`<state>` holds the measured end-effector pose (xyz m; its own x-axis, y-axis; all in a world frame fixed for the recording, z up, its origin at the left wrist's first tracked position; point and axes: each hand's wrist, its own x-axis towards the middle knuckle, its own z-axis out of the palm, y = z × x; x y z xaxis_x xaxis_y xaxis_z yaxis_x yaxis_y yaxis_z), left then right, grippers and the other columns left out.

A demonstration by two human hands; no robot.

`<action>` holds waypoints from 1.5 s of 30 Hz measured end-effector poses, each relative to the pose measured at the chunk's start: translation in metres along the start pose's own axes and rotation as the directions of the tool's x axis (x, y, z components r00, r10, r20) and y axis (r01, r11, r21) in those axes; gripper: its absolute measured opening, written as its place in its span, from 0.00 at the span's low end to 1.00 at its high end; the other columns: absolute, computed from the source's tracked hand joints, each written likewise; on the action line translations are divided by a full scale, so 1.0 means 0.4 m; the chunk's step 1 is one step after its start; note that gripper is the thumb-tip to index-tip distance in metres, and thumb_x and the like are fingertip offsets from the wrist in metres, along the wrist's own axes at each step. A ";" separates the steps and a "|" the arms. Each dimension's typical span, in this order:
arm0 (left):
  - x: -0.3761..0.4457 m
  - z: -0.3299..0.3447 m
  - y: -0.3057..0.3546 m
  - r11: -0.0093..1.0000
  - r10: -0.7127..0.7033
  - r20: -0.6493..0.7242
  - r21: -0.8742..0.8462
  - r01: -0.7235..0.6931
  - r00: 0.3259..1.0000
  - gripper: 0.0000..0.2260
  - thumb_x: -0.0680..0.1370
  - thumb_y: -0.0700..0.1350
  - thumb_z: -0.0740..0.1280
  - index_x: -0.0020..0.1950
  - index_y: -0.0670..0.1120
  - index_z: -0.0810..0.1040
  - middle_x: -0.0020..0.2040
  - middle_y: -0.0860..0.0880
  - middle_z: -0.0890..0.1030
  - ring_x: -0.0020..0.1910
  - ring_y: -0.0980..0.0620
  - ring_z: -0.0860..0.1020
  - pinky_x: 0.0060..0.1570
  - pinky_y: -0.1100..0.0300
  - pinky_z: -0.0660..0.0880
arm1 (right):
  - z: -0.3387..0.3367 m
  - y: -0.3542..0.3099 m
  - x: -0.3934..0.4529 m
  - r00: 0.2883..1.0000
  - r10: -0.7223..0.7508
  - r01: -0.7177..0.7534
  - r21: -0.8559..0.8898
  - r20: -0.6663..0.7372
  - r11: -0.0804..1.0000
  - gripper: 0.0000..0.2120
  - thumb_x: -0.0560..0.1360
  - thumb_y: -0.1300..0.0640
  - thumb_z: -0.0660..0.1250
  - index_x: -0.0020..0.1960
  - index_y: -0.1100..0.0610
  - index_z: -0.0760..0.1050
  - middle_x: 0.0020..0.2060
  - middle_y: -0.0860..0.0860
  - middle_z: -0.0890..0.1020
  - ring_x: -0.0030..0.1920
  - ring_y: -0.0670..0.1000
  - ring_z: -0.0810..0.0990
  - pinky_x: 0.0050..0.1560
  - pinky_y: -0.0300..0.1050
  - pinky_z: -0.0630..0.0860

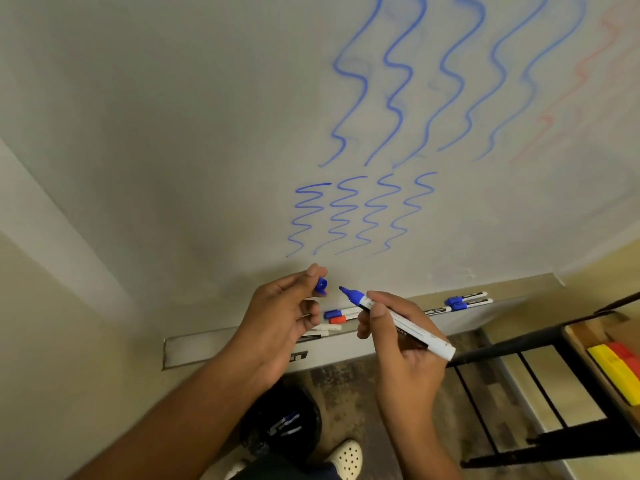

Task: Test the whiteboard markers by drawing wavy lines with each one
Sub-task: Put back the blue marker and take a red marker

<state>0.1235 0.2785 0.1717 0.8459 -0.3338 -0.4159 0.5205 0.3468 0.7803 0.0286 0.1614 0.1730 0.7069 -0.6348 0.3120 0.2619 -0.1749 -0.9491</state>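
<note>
Marker [398,322] uncapped in right hand [401,355]; capped markers [467,301] on tray [194,344] behind.

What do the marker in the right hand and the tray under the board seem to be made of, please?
Marker: likely smooth plastic, a glossy white barrel with a printed label and a blue collar. Tray: probably dull grey metal, a thin flat strip with a matte sheen, though painted plastic is possible.

Blue whiteboard marker [398,322], uncapped, white barrel, tip aimed left toward its blue cap [321,285] just apart. Whiteboard [173,116] carries four small blue wavy lines [360,213], larger blue waves above. More capped markers [467,301] lie in tray [194,344] below.
</note>
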 end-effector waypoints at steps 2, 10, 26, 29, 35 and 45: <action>-0.002 0.001 -0.002 1.000 -0.008 0.036 -0.006 0.008 0.999 0.10 0.78 0.49 0.71 0.53 0.45 0.88 0.43 0.48 0.83 0.33 0.53 0.75 0.36 0.60 0.77 | 0.005 -0.017 -0.003 0.998 -0.044 0.046 -0.060 0.038 0.997 0.05 0.78 0.58 0.71 0.51 0.57 0.85 0.39 0.53 0.86 0.38 0.52 0.85 0.40 0.41 0.82; -0.016 0.031 -0.029 0.999 -0.007 0.177 -0.039 0.014 0.984 0.12 0.76 0.49 0.72 0.53 0.43 0.88 0.42 0.48 0.83 0.34 0.53 0.74 0.40 0.60 0.78 | -0.014 -0.030 0.000 0.998 -0.039 0.045 -0.173 0.039 0.984 0.02 0.78 0.59 0.74 0.50 0.57 0.83 0.40 0.51 0.86 0.39 0.53 0.86 0.40 0.41 0.81; 0.090 0.268 -0.226 0.971 0.189 0.195 0.113 -0.213 0.963 0.13 0.79 0.48 0.71 0.50 0.37 0.84 0.41 0.27 0.77 0.40 0.40 0.76 0.48 0.49 0.77 | -0.206 0.098 0.155 0.895 0.437 -0.399 0.276 -0.088 0.874 0.14 0.79 0.53 0.69 0.47 0.65 0.84 0.34 0.61 0.83 0.34 0.54 0.80 0.38 0.44 0.80; 0.138 0.348 -0.276 0.952 0.188 0.149 0.217 -0.217 0.971 0.11 0.78 0.49 0.71 0.51 0.42 0.86 0.38 0.37 0.81 0.39 0.44 0.78 0.48 0.52 0.80 | -0.296 0.143 0.239 0.855 0.518 -0.487 0.303 -0.027 0.819 0.12 0.82 0.58 0.67 0.47 0.66 0.81 0.33 0.58 0.81 0.32 0.51 0.79 0.38 0.43 0.79; 0.256 0.482 -0.423 0.924 0.056 -0.001 0.378 -0.052 0.998 0.13 0.74 0.53 0.71 0.54 0.49 0.87 0.33 0.46 0.80 0.36 0.49 0.77 0.47 0.55 0.80 | -0.516 0.298 0.402 0.695 0.717 -0.709 0.221 0.059 0.669 0.07 0.82 0.56 0.69 0.54 0.60 0.80 0.40 0.56 0.85 0.39 0.51 0.83 0.41 0.44 0.82; 0.492 0.678 -0.641 0.905 -0.121 -0.192 0.381 0.188 0.974 0.11 0.79 0.37 0.71 0.61 0.44 0.84 0.50 0.45 0.87 0.49 0.46 0.85 0.54 0.53 0.83 | -0.828 0.584 0.666 0.716 0.695 -0.698 -0.113 -0.073 0.707 0.07 0.77 0.63 0.76 0.54 0.61 0.84 0.50 0.59 0.86 0.50 0.55 0.87 0.46 0.42 0.85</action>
<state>0.1252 -0.1140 0.0164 0.7829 -0.1986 -0.5895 0.5860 -0.0828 0.8061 0.0605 -0.2981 0.0204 0.6401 -0.6305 -0.4391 -0.3827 0.2339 -0.8938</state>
